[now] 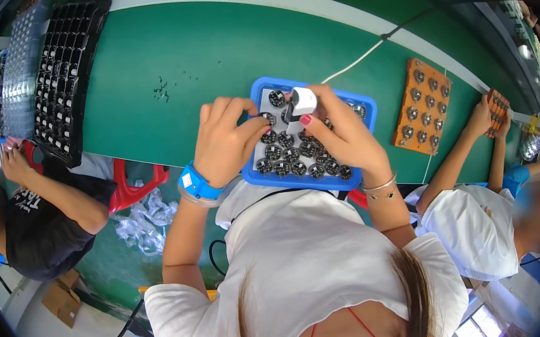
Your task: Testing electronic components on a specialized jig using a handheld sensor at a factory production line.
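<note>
A blue tray [366, 109] lies at the near edge of the green bench [213, 46], right in front of the person. It carries a white insert filled with small round dark components [292, 153] set in rows.

The right hand [340, 133] is over the middle of the tray, its grip closed around a small white handheld tool [302, 101] whose tip points down at the components in the tray's far half. A thin white cable [364, 57] runs away from the tray's far edge toward the bench's far right. The left hand [225, 140], with a blue wrist strap [195, 182] on its wrist, rests on the tray's left edge. Its fingers are curled and the fingertips press on a component near the tool tip; whether it pinches that part I cannot tell.

At the bench's far left corner sit long black compartment trays [65, 66]. To the right of the blue tray lies an orange board [442, 120] studded with round parts. A co-worker's hand [484, 114] reaches in beside it. A few small dark bits [162, 87] lie loose mid-bench.
</note>
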A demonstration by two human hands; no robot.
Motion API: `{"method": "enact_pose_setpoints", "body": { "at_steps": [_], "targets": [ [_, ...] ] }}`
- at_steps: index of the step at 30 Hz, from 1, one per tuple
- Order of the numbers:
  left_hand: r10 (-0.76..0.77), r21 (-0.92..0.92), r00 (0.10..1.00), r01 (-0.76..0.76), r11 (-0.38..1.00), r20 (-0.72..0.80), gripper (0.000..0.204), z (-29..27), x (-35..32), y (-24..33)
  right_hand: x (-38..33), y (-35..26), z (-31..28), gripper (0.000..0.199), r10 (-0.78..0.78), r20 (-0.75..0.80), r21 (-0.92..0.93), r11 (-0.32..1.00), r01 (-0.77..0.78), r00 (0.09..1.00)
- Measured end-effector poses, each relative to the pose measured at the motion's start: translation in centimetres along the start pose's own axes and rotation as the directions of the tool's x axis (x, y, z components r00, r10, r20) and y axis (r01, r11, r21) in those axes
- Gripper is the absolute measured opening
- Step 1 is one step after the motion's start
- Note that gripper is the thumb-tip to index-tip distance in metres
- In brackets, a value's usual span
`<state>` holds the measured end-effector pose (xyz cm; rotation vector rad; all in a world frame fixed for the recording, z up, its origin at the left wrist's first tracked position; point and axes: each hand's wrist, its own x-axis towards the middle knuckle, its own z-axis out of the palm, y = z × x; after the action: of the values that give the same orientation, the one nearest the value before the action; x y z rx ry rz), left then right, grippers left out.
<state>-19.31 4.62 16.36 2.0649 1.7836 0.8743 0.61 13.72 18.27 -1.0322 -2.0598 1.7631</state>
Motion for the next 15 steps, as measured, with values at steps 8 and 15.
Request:
{"method": "enact_pose_setpoints", "body": {
  "at_steps": [8, 15],
  "targets": [
    [0.080, -0.079, 0.996, -0.083, 0.993, -0.040, 0.013, -0.2, 0.7, 1.1, -1.2, 0.1, 0.9, 0.032, -0.224, -0.111, -0.085, 0.973, 0.215, 0.968],
    [0.086, 0.026, 0.996, -0.087, 0.996, 0.024, 0.015, 0.5, 0.3, -0.2, -3.2, 3.0, 2.0, 0.039, -0.169, -0.445, 0.195, 0.940, 0.279, 0.880]
  ]
}}
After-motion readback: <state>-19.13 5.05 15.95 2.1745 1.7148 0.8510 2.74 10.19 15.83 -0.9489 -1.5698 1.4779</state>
